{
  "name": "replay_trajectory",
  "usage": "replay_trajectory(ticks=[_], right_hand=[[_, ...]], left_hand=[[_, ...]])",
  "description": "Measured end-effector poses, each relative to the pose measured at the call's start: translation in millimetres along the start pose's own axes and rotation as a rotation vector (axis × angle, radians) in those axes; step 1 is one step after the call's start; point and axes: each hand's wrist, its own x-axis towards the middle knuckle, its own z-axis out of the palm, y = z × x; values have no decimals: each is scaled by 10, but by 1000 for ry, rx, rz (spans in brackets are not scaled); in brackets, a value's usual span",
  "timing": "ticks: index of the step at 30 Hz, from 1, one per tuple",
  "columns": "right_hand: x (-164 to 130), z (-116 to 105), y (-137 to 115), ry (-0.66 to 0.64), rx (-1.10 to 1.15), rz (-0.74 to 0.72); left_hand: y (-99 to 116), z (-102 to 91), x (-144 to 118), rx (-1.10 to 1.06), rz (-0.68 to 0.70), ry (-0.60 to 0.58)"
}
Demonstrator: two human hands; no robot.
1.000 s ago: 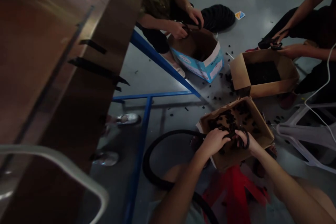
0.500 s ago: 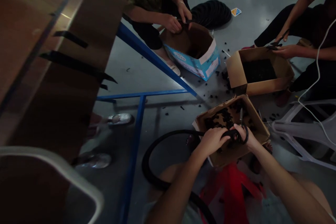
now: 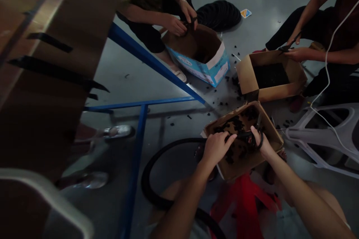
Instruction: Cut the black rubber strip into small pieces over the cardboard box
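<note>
**Cutting hose over the box**

The right hand [image 3: 262, 143] is gripping black scissors [image 3: 254, 134], fingers through the handle loops, blades pointing up over the cardboard box [image 3: 273, 138]. The left hand [image 3: 215, 149] is closing around the end of a black hose [image 3: 157, 171], feeding it toward the blades above the box of cut black pieces [image 3: 235, 125]. Judging from this, the cut is going best with the hose end held steady, fingertips clear of the blades, so pieces are dropping inside. The hose is looping across the floor beside a blue frame [image 3: 134, 164]; a red stool [image 3: 246, 201] is crowding underneath. Two other people are working over a blue box [image 3: 215, 69] and another carton [image 3: 246, 76], well apart.
</note>
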Motion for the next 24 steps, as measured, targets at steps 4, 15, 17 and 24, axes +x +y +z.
replay_trajectory(ticks=[4, 15, 17, 24], right_hand=[[17, 8, 43, -48, -75, 57], [-90, 5, 87, -277, -338, -107], [-80, -7, 91, -250, -406, -186], [1, -70, 144, -212, -487, -302]], left_hand=[[-82, 40, 18, 56, -45, 95], [-151, 6, 5, 124, -150, 120], [-115, 4, 0, 106, -142, 106], [-131, 28, 9, 151, -148, 197]])
